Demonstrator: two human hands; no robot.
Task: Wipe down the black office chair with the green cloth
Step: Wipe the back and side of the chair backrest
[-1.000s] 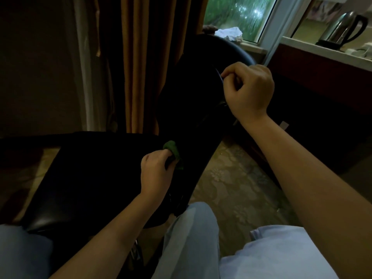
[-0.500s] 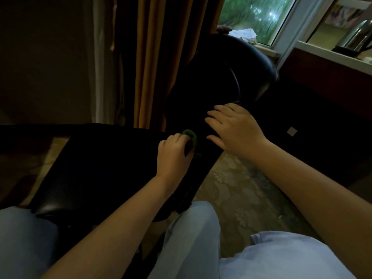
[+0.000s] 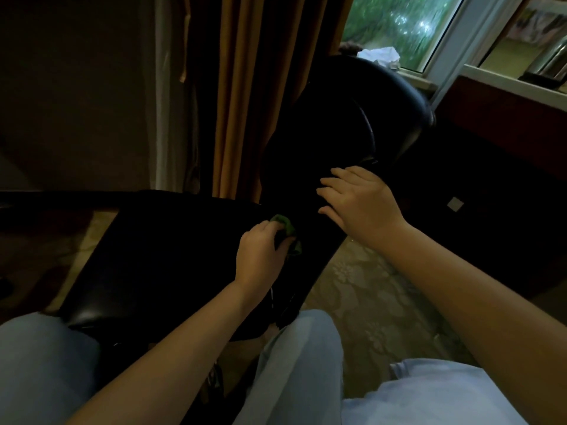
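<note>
left hand (image 3: pixel 260 256) gripping green cloth (image 3: pixel 287 230), right hand (image 3: pixel 360 204) flat on chair (image 3: pixel 322 142)

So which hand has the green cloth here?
The left hand grips the green cloth; the right hand rests flat on the black chair, fingers straight, holding nothing.

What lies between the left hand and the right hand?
Only a dark strip of the black chair lies between the left hand, gripping the green cloth, and the right hand; head view.

Green cloth (image 3: pixel 286 224) seems mostly hidden under left hand's fingers (image 3: pixel 263 234).
</note>
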